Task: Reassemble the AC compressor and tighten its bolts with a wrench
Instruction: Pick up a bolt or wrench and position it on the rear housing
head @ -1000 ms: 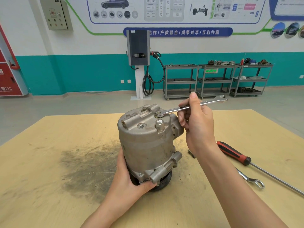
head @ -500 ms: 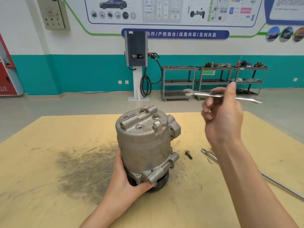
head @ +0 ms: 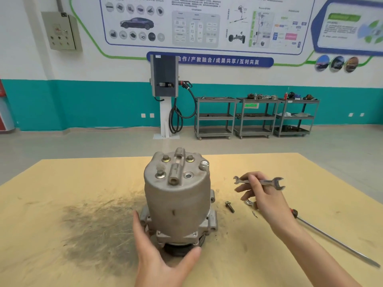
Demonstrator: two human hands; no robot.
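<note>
The grey AC compressor point(head: 178, 195) stands upright on the yellow table point(head: 62, 183), pulley end down. Three bolts sit in its top face. My left hand point(head: 163, 259) cups the compressor's base from the front, thumb on the right and fingers on the left. My right hand point(head: 263, 199) holds a double open-end wrench point(head: 259, 181) in its fingers, low over the table to the right of the compressor and apart from it. A loose bolt point(head: 229, 206) lies on the table between the compressor and my right hand.
A second wrench point(head: 249, 203) lies partly hidden under my right hand. A long screwdriver point(head: 335, 241) with a red and black handle lies at the right. A dark grease stain point(head: 97, 228) covers the table left of the compressor. Shelving carts stand far behind.
My right hand lifted the wrench off the compressor's top bolt and lowered it to the right, near the table. The compressor has been turned, showing a different side.
</note>
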